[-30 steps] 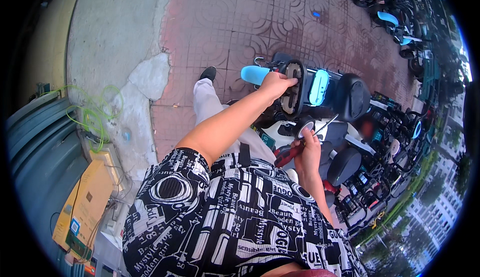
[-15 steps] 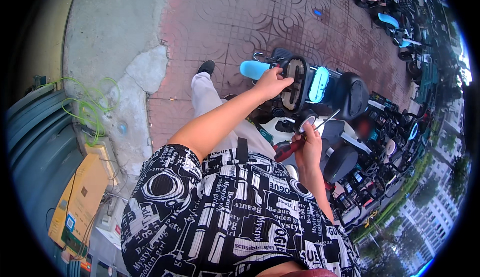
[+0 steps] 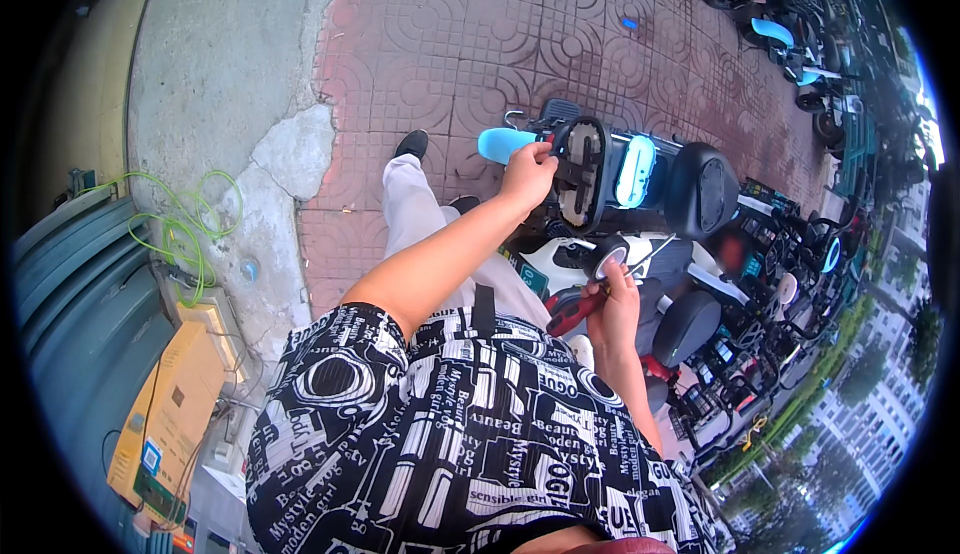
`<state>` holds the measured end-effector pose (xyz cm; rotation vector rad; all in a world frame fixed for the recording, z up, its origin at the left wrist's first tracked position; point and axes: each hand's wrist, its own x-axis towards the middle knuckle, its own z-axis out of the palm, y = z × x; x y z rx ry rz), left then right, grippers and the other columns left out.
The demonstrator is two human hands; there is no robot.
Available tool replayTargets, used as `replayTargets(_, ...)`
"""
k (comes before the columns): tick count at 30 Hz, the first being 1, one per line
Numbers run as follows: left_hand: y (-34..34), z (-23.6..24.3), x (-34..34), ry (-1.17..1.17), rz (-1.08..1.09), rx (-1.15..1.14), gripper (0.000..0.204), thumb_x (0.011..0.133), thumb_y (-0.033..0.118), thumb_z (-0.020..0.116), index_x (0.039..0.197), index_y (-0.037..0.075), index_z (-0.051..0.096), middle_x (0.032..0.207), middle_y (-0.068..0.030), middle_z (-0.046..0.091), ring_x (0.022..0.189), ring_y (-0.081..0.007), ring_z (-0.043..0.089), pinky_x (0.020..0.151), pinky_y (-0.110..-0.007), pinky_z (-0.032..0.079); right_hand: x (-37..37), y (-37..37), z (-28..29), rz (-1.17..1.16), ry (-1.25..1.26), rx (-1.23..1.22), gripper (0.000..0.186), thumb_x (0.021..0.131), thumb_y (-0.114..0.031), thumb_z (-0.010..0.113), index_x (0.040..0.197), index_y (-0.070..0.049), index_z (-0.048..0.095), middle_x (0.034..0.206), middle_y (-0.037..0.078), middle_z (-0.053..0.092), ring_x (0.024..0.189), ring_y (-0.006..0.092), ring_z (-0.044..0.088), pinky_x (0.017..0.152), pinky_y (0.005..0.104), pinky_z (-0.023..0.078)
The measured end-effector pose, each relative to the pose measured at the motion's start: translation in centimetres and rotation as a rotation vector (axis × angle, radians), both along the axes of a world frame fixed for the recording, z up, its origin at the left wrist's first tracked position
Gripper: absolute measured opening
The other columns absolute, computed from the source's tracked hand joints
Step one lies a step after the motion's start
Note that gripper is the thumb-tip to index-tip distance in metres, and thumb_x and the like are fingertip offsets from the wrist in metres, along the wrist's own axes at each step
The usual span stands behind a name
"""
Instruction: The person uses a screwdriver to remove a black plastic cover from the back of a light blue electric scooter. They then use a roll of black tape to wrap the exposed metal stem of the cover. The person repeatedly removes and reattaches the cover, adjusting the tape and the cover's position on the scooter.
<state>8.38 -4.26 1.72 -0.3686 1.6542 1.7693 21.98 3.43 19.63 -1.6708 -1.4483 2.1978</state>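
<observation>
daylight — reddish patterned paving [image 3: 430,39], grey concrete [image 3: 220,54] — pale buildings [image 3: 875,444] beyond.

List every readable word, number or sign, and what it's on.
Locations only; wording not copied.
Black-and-white patterned fabric shirt: lettering, partly legible.
Small green rectangular plate: pale characters, partly legible.
Yellow rectangular cardboard box: print too small.
Blue-and-white square label: too small.

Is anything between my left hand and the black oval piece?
Nothing visible stands between them: your left hand is right by the left edge of the black oval piece. Whether they touch, I can't tell.
</observation>
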Motion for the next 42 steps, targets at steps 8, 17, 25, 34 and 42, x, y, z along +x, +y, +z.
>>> replayTargets(8, 1.1, 1.9, -0.5, 0.030, -0.090, -0.011, 0.028, 0.091, 0.014, 0.055, 0.114, -0.001, 0.064, 0.104, -0.0116, 0.067, 0.089, -0.0196, 0.064, 0.081, -0.032, 0.048, 0.2, 0.0, -0.4, -0.035, 0.014, -0.007, 0.011, 0.092, -0.016, 0.062, 0.089, -0.010, 0.053, 0.074, -0.001, 0.054, 0.058, 0.0079, 0.048, 0.056, 0.0231, 0.042)
replayTargets(17, 1.6, 4.6, -1.3, 0.405, -0.398, -0.396, 0.028, 0.085, 0.021, 0.054, 0.097, 0.000, 0.068, 0.107, -0.0223, 0.060, 0.101, -0.0363, 0.059, 0.087, -0.044, 0.048, -0.1, -0.4, -0.2, -0.025, 0.012, -0.025, 0.013, 0.091, -0.019, 0.063, 0.089, -0.010, 0.054, 0.074, -0.002, 0.055, 0.057, 0.0071, 0.047, 0.054, 0.0215, 0.040)
replayTargets(25, -2.4, 6.4, 0.2, 0.378, -0.285, -0.081, 0.036, 0.090, 0.024, 0.057, 0.115, -0.002, 0.062, 0.107, -0.0157, 0.060, 0.095, -0.0250, 0.060, 0.084, -0.034, 0.048, 0.2, 0.4, -0.2, -0.087, 0.030, -0.011, 0.015, 0.089, -0.018, 0.067, 0.090, -0.009, 0.054, 0.073, -0.002, 0.057, 0.056, 0.0053, 0.047, 0.052, 0.0187, 0.039)
replayTargets(34, -5.4, 14.1, 3.8, 0.000, -0.410, 0.446, 0.042, 0.094, 0.018, 0.059, 0.131, 0.002, 0.048, 0.117, -0.0087, 0.057, 0.103, -0.0154, 0.058, 0.088, -0.028, 0.047, 0.2, -0.4, 1.9, 0.126, 0.105, 0.252, 0.023, 0.083, -0.011, 0.073, 0.097, -0.003, 0.056, 0.080, -0.002, 0.057, 0.066, 0.0029, 0.050, 0.058, 0.0178, 0.040)
replayTargets(42, -5.8, 16.6, 3.8, -0.118, -0.366, 0.431, 0.036, 0.095, 0.008, 0.056, 0.129, -0.002, 0.050, 0.107, -0.0070, 0.063, 0.093, -0.0111, 0.060, 0.086, -0.025, 0.048, 1.4, 0.1, 3.0, 0.312, 0.280, 0.241, 0.032, 0.087, -0.014, 0.069, 0.113, 0.000, 0.056, 0.086, 0.000, 0.061, 0.066, 0.0022, 0.048, 0.058, 0.0171, 0.038)
